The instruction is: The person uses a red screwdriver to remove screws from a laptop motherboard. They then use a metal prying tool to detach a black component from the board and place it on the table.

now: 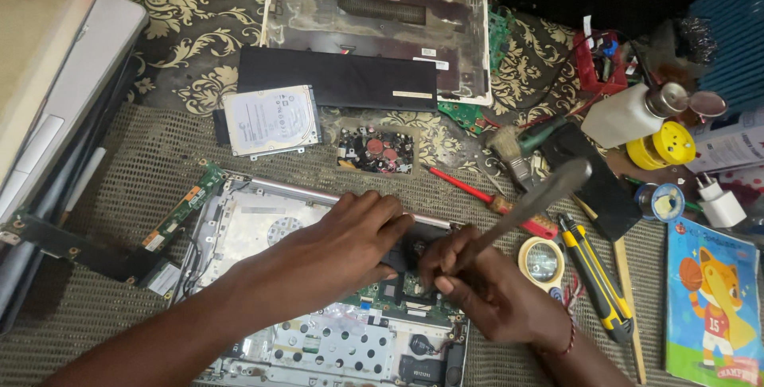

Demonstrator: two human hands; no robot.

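Observation:
An opened laptop base (263, 228) lies on the mesh mat, its green circuit board and silver perforated plate (334, 347) exposed. My left hand (350, 236) presses palm down on the dark part near the hinge at the laptop's far edge. My right hand (485, 291) grips a long grey-handled tool (533, 200) whose tip meets the board just beside my left fingers. The tip itself is hidden behind my fingers.
A hard drive (270, 120), black battery bar (338, 78), a laptop cover (382, 21) and a tray of small parts (376, 150) lie beyond. To the right are a red screwdriver (469, 188), brush (509, 156), yellow utility knife (593, 275), tape roll (541, 259), a white dispenser bottle (625, 115) and a booklet (712, 307).

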